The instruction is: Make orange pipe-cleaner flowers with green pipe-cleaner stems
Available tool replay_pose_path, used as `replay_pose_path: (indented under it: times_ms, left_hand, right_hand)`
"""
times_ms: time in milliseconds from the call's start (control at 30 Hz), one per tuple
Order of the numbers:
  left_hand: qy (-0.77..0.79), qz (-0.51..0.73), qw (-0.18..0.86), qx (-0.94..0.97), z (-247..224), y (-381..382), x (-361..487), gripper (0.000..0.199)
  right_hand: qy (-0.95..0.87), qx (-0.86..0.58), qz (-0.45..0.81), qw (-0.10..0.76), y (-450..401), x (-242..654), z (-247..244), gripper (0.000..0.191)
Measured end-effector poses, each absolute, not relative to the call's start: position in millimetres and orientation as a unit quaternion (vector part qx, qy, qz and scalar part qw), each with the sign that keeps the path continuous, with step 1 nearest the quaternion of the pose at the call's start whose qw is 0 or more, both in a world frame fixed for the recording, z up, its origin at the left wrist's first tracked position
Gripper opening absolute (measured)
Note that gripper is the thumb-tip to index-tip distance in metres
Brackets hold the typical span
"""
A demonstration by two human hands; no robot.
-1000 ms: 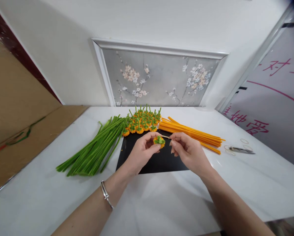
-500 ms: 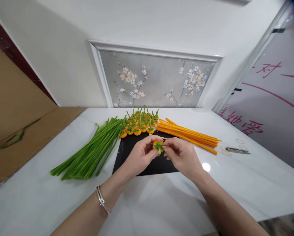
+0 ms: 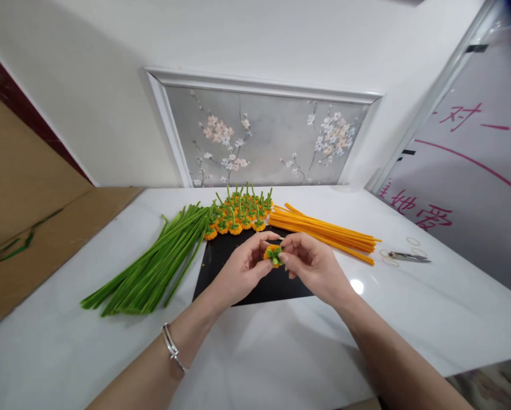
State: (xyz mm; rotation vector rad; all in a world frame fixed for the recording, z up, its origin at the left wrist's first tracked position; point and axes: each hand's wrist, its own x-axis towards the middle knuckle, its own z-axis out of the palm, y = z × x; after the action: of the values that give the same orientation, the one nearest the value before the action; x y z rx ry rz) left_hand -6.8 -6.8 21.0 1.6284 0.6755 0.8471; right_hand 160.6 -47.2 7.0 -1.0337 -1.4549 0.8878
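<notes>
Left hand [image 3: 243,272] is pinching a fuzzy orange-and-green piece [image 3: 273,255] between thumb and fingers, and right hand [image 3: 317,269] is closing its thumb and fingertips on the green top. So I'm seeing both of them gripping that little thing from my end, holding it up over a black mat [image 3: 255,295]. A pale tip of something [image 3: 281,238] is poking out just behind it, by the right fingers, and I can't tell how it's being held.

Just beyond, a bunch of similar orange pieces [image 3: 235,229] is sitting at the mat's far edge, green stalks sticking up. Green fuzzy stems [image 3: 152,265] are lying in a heap on the left, orange stems [image 3: 323,230] on the right. Farther right I'm spotting metal snips [image 3: 409,257] and some thin pale loops [image 3: 413,241]. All of it is resting on a white marbled tabletop [image 3: 255,353], with a framed blossom panel [image 3: 264,136] standing behind.
</notes>
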Motion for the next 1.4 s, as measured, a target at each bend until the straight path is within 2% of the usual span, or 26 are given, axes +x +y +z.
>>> replay_pose_path:
  times_ms: [200, 533, 633, 733, 833, 933, 1167, 1400]
  left_hand:
    - [0.257, 0.367, 0.602, 0.661, 21, -9, -6, 0.028]
    - [0.258, 0.377, 0.585, 0.67, 23, -8, -5, 0.016]
    - [0.274, 0.381, 0.521, 0.713, 21, -6, -8, 0.017]
    - [0.307, 0.389, 0.392, 0.775, 18, -4, -11, 0.022]
    - [0.336, 0.389, 0.248, 0.821, 14, -3, -13, 0.029]
    - [0.333, 0.393, 0.153, 0.843, 13, -4, -14, 0.032]
    - [0.293, 0.393, 0.122, 0.863, 13, -3, -15, 0.04]
    - [0.255, 0.402, 0.14, 0.868, 10, 2, -15, 0.031]
  right_hand:
    - [-0.68, -0.44, 0.253, 0.529, -49, 160, 8, 0.014]
    - [-0.695, -0.426, 0.246, 0.525, -43, 165, 2, 0.021]
    - [-0.668, -0.417, 0.287, 0.545, -44, 170, 8, 0.022]
    - [-0.602, -0.447, 0.364, 0.553, -48, 171, 14, 0.024]
    - [-0.574, -0.473, 0.465, 0.481, -50, 167, 16, 0.034]
    - [-0.558, -0.472, 0.535, 0.424, -51, 159, 14, 0.038]
    - [-0.5, -0.473, 0.563, 0.457, -48, 155, 9, 0.034]
    - [-0.475, -0.448, 0.604, 0.458, -47, 157, 3, 0.03]
